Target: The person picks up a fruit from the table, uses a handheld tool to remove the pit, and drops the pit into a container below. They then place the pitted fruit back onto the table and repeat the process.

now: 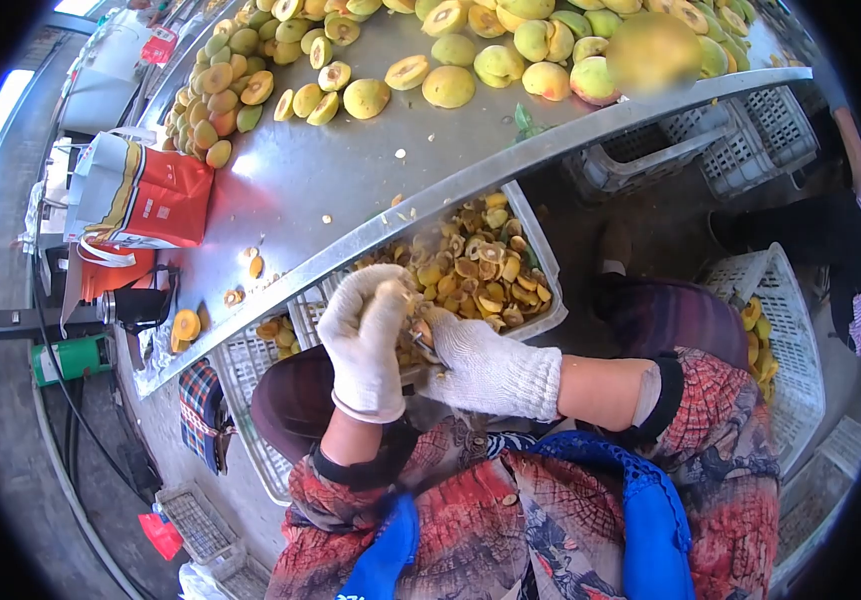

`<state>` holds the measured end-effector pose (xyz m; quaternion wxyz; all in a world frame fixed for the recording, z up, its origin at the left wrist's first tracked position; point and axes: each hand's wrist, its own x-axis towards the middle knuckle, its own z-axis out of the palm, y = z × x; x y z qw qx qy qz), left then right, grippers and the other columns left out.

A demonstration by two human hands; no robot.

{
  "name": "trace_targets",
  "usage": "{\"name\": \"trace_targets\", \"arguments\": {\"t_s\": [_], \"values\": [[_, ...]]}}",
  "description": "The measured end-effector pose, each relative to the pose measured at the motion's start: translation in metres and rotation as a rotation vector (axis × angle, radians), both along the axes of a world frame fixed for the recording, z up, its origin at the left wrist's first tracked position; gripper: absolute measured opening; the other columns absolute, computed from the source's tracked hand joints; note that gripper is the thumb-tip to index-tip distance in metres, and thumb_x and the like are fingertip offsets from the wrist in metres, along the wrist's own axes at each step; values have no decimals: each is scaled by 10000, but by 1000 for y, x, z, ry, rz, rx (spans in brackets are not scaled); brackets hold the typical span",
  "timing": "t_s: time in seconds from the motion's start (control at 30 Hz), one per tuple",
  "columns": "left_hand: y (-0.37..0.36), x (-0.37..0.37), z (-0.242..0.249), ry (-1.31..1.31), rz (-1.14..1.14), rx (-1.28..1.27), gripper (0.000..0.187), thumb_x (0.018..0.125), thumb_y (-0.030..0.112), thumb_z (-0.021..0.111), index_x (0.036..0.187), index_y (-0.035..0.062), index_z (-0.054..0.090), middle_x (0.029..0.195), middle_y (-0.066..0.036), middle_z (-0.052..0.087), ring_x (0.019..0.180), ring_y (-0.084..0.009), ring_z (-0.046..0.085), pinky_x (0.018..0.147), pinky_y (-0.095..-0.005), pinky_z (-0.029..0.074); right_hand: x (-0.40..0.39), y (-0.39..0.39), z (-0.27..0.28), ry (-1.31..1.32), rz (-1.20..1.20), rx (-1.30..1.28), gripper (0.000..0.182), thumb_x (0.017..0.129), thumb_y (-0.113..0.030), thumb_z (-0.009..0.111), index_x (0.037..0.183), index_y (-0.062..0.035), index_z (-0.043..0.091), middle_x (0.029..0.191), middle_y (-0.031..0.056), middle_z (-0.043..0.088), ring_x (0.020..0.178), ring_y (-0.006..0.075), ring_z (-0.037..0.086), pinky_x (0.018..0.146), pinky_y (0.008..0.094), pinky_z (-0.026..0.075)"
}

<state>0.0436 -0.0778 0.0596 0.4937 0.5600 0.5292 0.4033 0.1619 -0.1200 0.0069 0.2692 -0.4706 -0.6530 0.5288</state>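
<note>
In white knit gloves, my left hand (365,340) and my right hand (495,370) meet above my lap. The left is closed with its fingers curled; what it grips is mostly hidden. My right hand is closed beside it, thumb toward the left. Between them shows a small brownish, partly shiny thing (420,335), too covered to name. Just beyond the hands, a white plastic crate (548,265) holds many cut yellow-orange fruit pieces (485,262).
Halved and whole yellow-green fruit (450,87) lie piled on a metal table (330,185). A red bag (165,195) stands at its left. Fruit lies in another crate (785,340) at my right. A person's arm (850,150) shows at far right.
</note>
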Motion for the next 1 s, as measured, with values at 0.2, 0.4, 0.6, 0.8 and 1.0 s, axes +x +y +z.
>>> {"name": "trace_targets", "arguments": {"t_s": [0.2, 0.4, 0.6, 0.8, 1.0], "values": [[17, -7, -7, -175, -24, -46, 377, 913, 348, 570, 988, -20, 608, 914, -115, 634, 819, -192, 612, 723, -290, 490, 13, 12, 26, 105, -62, -138, 451, 848, -265, 641, 1172, 4, 480, 1089, 245, 578, 1015, 392, 579, 849, 427, 484], [4, -3, 3, -289, -117, -8, 323, 917, 292, 571, 1025, -7, 633, 968, -89, 644, 872, -167, 603, 769, -292, 469, 14, 6, 29, 160, -42, -164, 431, 850, -261, 634, 1157, 8, 496, 1070, 242, 580, 995, 398, 585, 837, 442, 485], [7, 0, -2, -150, -77, -97, 358, 908, 335, 583, 979, -15, 619, 909, -107, 643, 835, -180, 618, 691, -283, 494, 8, -1, 26, 93, -57, -142, 420, 852, -238, 619, 1151, 23, 483, 1045, 239, 582, 971, 400, 586, 823, 434, 490], [2, -10, -13, 28, -170, 284, 346, 878, 309, 632, 977, -22, 621, 923, -118, 645, 835, -191, 615, 771, -315, 493, 13, -7, 33, 150, -33, -181, 437, 825, -204, 623, 1159, 27, 462, 1011, 256, 577, 941, 414, 590, 793, 442, 496], [3, -4, -2, -111, -156, -112, 195, 806, 92, 633, 957, -31, 643, 889, -58, 636, 816, -121, 589, 752, -264, 477, 7, -10, 22, -18, -15, -105, 463, 820, -214, 609, 1177, 27, 442, 1012, 273, 564, 933, 435, 584, 789, 464, 494]]}}
